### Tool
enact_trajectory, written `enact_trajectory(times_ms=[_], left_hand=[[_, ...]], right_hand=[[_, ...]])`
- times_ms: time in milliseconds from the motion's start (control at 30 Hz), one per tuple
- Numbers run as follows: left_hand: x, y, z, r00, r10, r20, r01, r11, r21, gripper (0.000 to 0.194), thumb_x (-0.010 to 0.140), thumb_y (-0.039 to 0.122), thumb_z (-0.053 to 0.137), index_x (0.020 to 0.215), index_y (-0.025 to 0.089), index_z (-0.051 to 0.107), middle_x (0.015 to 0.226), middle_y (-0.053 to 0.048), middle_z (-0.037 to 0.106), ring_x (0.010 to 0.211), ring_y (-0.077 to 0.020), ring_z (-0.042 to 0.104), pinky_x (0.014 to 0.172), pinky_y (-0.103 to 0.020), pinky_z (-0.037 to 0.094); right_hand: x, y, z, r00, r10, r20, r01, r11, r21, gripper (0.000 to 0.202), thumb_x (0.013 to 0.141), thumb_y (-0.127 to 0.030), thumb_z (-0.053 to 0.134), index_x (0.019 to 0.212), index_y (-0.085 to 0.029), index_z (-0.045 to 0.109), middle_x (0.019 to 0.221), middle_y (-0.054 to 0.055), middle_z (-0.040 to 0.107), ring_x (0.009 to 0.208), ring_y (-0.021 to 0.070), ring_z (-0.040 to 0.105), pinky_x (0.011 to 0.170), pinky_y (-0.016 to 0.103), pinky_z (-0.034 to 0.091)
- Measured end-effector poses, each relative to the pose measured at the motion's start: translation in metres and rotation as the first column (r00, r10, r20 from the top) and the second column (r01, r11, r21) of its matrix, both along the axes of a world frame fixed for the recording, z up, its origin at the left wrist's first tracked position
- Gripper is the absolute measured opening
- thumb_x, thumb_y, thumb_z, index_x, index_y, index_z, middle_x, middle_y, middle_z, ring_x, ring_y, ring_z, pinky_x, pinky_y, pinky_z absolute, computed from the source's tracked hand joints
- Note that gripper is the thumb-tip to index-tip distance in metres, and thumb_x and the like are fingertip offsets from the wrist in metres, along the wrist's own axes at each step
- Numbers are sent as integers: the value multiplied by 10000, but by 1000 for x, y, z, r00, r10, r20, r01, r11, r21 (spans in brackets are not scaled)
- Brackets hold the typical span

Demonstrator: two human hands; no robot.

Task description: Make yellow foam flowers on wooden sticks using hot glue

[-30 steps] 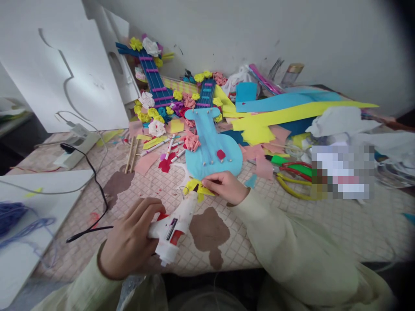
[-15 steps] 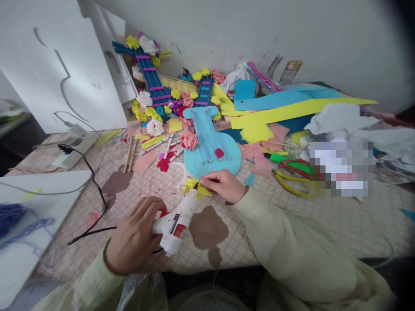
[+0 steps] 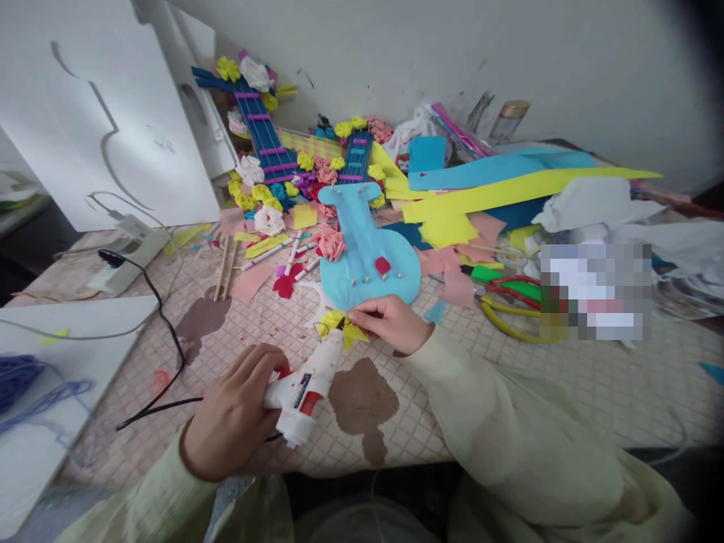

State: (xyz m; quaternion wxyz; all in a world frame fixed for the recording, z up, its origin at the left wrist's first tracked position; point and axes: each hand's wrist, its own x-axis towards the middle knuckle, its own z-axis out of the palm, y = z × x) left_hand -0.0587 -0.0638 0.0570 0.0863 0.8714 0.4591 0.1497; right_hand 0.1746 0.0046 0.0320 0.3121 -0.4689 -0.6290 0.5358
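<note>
A: The yellow paper flower (image 3: pixel 339 326) is seen on the counter (image 3: pixel 509 392), just in front of the blue paper guitar (image 3: pixel 367 253), touching its lower edge or very nearly so. It is pinched at its right side by the fingers of the right hand (image 3: pixel 389 323). The glue gun (image 3: pixel 308 385) is clenched in the left hand (image 3: pixel 231 415), its nozzle pointed up into the flower.

B: How much of the work can be judged as done?

A: The blue paper guitar is already cut out, and a pink paper rose (image 3: pixel 332 245) and a small red piece (image 3: pixel 383 265) are seen on it. Two darker guitars (image 3: pixel 265 136) behind it are already ringed with flowers. The yellow flower, by contrast, appears not yet fixed; gluing seems to be in hand, and most of the blue guitar's edge is bare, so much decorating is judged to remain.

B: What cannot be made out?

A: Whether glue is leaving the nozzle cannot be told, since the tip is hidden among the petals. The trigger finger is covered by the gun's body. A patch to the right of the guitar is blurred out, beside the pliers (image 3: pixel 509 298). The gun's black cord (image 3: pixel 158 332) is cut off behind the left hand
</note>
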Motion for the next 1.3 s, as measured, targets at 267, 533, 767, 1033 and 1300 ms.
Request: enact_trajectory(times_ms=[267, 533, 767, 1033, 1300], left_hand=[[2, 1, -2, 1000, -8, 20, 8, 1000, -12, 148, 684, 121, 506, 809, 170, 442, 835, -73, 541, 770, -185, 514, 659, -285, 434], [2, 0, -2, 1000, 2, 21, -2, 1000, -16, 128, 690, 134, 518, 795, 162, 449, 805, -66, 535, 737, -177, 507, 639, -283, 429], [5, 0, 0, 1000, 2, 17, -1, 999, -38, 109, 696, 136, 513, 780, 165, 451, 787, -63, 541, 720, -175, 505, 618, -282, 427], [1, -1, -3, 1000, -2, 14, 2, 999, -33, 158, 680, 113, 526, 805, 161, 441, 797, -56, 520, 722, -174, 498, 623, -281, 420], [0, -1, -3, 999, 3, 33, -1, 999, -39, 111, 711, 129, 514, 792, 158, 442, 785, -53, 511, 715, -168, 489, 623, -272, 413]], right_hand=[[1, 1, -1, 1000, 13, -8, -13, 1000, -11, 286, 758, -341, 504, 726, -103, 658, 481, -33, 467, 459, 68, 383, 447, 209, 287], [1, 1, 0, 1000, 14, -5, -14, 1000, -8, 298, 759, -346, 497, 729, -95, 657, 476, -37, 450, 458, 65, 367, 454, 211, 285], [1, 1, 0, 1000, 13, -6, -13, 1000, -16, 284, 751, -343, 507, 713, -103, 655, 471, -38, 453, 461, 70, 377, 459, 211, 301], [0, 2, 0, 1000, 20, -11, -20, 1000, -22, 278, 751, -335, 505, 687, -103, 643, 473, -40, 445, 462, 67, 370, 463, 214, 290], [1, 1, 1, 1000, 12, -10, -12, 1000, -28, 275, 747, -337, 509, 701, -101, 641, 472, -48, 432, 459, 65, 360, 467, 218, 286]])
